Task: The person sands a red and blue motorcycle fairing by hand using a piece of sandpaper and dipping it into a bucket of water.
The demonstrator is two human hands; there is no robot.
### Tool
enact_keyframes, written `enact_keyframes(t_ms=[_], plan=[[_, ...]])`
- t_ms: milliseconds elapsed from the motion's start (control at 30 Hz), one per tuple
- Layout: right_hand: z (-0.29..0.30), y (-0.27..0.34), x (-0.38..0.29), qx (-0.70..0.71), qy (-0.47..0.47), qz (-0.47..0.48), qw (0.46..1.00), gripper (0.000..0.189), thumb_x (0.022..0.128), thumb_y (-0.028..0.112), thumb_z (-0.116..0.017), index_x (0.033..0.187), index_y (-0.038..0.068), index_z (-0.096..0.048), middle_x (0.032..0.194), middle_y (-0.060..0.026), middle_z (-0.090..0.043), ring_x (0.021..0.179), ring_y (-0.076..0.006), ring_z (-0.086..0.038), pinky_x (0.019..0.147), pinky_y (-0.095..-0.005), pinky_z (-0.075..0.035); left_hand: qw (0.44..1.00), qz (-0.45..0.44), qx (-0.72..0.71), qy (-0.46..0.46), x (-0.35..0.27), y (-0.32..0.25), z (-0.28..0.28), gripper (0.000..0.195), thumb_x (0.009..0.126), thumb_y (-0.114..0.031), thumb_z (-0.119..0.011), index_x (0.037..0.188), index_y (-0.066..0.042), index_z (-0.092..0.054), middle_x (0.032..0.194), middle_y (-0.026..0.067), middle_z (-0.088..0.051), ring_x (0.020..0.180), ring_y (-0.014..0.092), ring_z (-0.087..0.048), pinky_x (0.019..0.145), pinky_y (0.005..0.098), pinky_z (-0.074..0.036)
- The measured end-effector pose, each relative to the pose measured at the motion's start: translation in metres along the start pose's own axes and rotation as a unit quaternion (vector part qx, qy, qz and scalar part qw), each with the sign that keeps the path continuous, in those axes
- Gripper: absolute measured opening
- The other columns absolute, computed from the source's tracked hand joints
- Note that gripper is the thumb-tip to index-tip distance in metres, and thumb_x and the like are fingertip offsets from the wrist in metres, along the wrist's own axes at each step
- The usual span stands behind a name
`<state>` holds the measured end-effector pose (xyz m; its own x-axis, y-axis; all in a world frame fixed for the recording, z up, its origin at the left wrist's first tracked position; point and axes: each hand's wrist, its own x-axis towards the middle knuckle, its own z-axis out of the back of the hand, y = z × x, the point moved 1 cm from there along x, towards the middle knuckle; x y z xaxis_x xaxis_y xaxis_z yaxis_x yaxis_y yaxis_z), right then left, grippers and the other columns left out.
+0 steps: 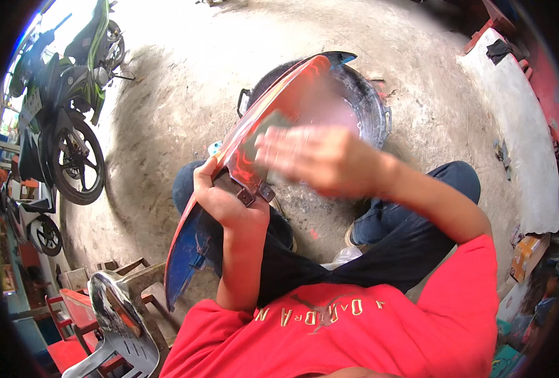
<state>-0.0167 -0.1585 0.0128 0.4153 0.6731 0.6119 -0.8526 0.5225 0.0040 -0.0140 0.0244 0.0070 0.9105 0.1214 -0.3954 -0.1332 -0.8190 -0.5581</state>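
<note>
A curved, glossy body panel (pixel 298 90), probably from a motorcycle, is red-orange with flame-like patterns on its outer face and blue on its inner face. My left hand (pixel 232 203) grips it near its middle, beside two dark mounting tabs (pixel 256 193). Motion blurs my right hand (pixel 326 160), whose fingers hold a grey-green sheet (pixel 271 127), likely sandpaper, flat against the red face. Beyond my hands, a dark round basin (pixel 376 106) with side handles stands on the floor, holding cloudy liquid. The panel's far end reaches over it and partly hides it.
Motorcycles (pixel 79 156) stand at the left. Nearer, a grey plastic chair (pixel 133 347) has a knife-like tool (pixel 123 312) on it. A phone-like object (pixel 215 148) lies by my left knee. At right are a long white panel (pixel 515 132) and a cardboard box (pixel 527 257).
</note>
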Motion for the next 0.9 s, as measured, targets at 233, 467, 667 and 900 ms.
enact_keyframes(t_ms=[233,467,667,900], plan=[[0.003,-0.058,-0.015,-0.101,0.03,-0.062,0.993,0.035,0.091,0.008,-0.057,0.124,0.006,-0.067,0.122,-0.0134,-0.07,0.112,-0.0242,-0.069,0.094,-0.0366,-0.058,0.999,-0.004,-0.002,0.034,0.001,0.003,-0.001,0.028,0.093,-0.027,-0.046,0.097,-0.003,-0.06,0.095,0.0142,-0.069,0.083,0.03,-0.069,0.072,0.0414,-0.057],[0.004,-0.011,0.012,0.033,-0.037,-0.052,0.997,0.032,0.087,0.008,-0.057,0.116,0.007,-0.069,0.113,-0.0107,-0.073,0.098,-0.0243,-0.072,0.082,-0.0348,-0.06,0.955,0.1,-0.126,0.251,0.004,-0.001,0.015,0.047,0.093,-0.031,-0.041,0.116,0.004,-0.06,0.114,0.0179,-0.067,0.106,0.031,-0.067,0.097,0.0432,-0.051],[-0.003,-0.047,-0.008,-0.109,0.011,-0.107,0.988,0.027,0.086,0.012,-0.06,0.11,0.01,-0.07,0.106,-0.0081,-0.073,0.094,-0.0221,-0.073,0.079,-0.0339,-0.06,0.998,0.02,0.054,0.011,-0.005,0.0,-0.003,0.044,0.092,-0.03,-0.041,0.115,0.002,-0.061,0.111,0.0164,-0.068,0.104,0.03,-0.067,0.096,0.0422,-0.051],[-0.001,-0.078,-0.016,-0.097,0.078,-0.209,0.97,0.018,0.087,0.012,-0.058,0.101,0.009,-0.069,0.103,-0.0092,-0.073,0.092,-0.0227,-0.073,0.073,-0.033,-0.061,1.0,0.002,-0.004,0.031,-0.002,0.005,-0.005,0.025,0.091,-0.027,-0.048,0.095,-0.006,-0.06,0.094,0.0115,-0.069,0.083,0.028,-0.069,0.074,0.0419,-0.057]])
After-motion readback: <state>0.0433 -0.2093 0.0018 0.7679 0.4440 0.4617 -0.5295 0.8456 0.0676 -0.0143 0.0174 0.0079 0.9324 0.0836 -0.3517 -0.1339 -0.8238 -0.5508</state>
